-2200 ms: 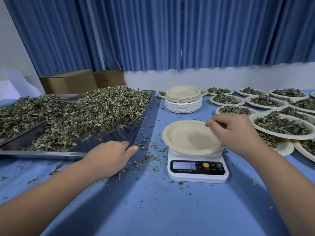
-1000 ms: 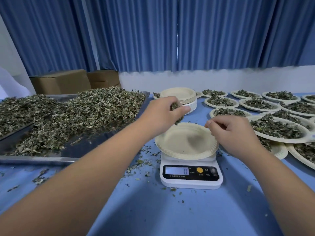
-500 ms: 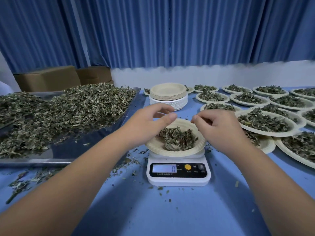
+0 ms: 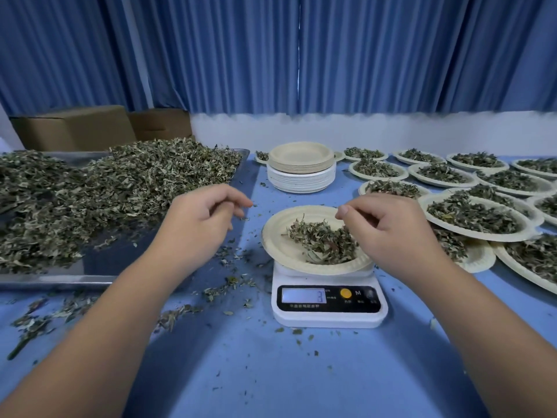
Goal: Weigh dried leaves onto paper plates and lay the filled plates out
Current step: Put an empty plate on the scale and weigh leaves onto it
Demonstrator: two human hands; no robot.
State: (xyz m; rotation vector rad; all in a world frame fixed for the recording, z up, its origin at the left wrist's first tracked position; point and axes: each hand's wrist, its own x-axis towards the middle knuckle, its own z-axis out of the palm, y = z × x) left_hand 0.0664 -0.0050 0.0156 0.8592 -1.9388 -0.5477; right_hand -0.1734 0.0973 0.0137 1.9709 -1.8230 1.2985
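1. Our left hand (image 4: 202, 215) hangs loosely curled and empty at 9 o'clock of the plate (image 4: 280, 245). Our right hand (image 4: 388, 227) curls over its 3 o'clock rim; we cannot tell if it grips.
2. The plate holds a few leaves (image 4: 322, 239) and sits on the scale (image 4: 328, 303).
3. If we lean on the rim, the reading may be wrong or the plate may tip.
4. The blue table (image 4: 301, 372) is littered with crumbs. The tray (image 4: 60, 279) is at 9, the filled plates (image 4: 473, 215) at 2, and curtains (image 4: 301, 55) hang behind.

A beige paper plate (image 4: 280, 245) is sitting on the scale (image 4: 328, 319), carrying a small leaf heap (image 4: 322, 239); filled plates (image 4: 423, 206) are lying to its right.
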